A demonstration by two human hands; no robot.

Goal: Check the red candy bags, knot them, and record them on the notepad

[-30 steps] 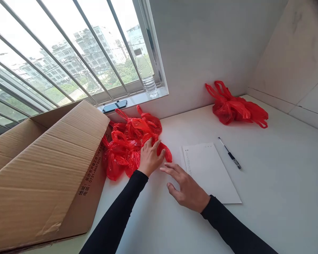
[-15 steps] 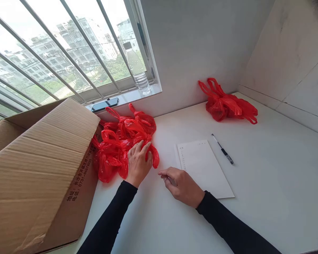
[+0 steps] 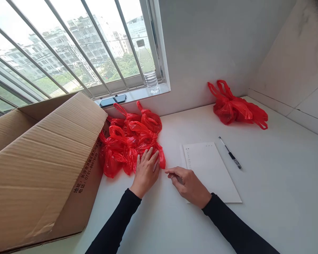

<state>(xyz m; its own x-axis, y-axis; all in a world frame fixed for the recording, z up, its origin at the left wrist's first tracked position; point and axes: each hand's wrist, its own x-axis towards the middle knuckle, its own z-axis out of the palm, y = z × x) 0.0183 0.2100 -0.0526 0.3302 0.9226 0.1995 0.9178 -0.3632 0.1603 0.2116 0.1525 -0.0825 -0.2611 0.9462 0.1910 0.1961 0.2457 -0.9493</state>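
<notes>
My left hand (image 3: 145, 173) lies palm down at the front of a cluster of knotted red plastic bags (image 3: 113, 158), its fingers spread and touching the nearest bag. What the bags hold cannot be seen. To its right, my right hand (image 3: 188, 185) hovers over or rests on the white table, by the left edge of a white paper pad (image 3: 212, 173). Its index finger points toward the bags while the other fingers are curled in, with nothing visible in them. Handwritten marks run down the pad's left side. A black-and-clear pen (image 3: 230, 153) lies right of the pad.
An open cardboard box (image 3: 55, 155) stands at the left, against the bags. More red plastic bags (image 3: 235, 107) lie at the back right near the wall. On the windowsill are a phone (image 3: 112, 101) and a clear water bottle (image 3: 150, 76), beside a barred window.
My left hand has drawn slightly back toward me from the bags' knots, fingers still spread. My right hand keeps its pointing shape. The whole view has shifted a little.
</notes>
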